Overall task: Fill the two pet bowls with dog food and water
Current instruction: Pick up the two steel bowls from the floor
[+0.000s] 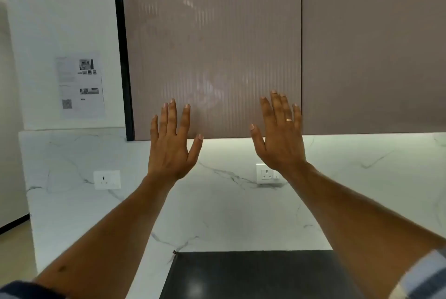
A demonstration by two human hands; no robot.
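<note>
Both hands are raised with fingers straight and spread, each grip open and empty: left hand (170,146), right hand (281,139), before the ribbed cabinet door (212,45) above the marble counter (217,221). No pet bowls are in view.

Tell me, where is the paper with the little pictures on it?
The paper is stuck on the white wall at the left of the head view, beside the ribbed cabinet door and above a wall socket.

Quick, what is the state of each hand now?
Left hand: open, fingers spread, holding nothing.
Right hand: open, fingers straight, holding nothing.
</note>
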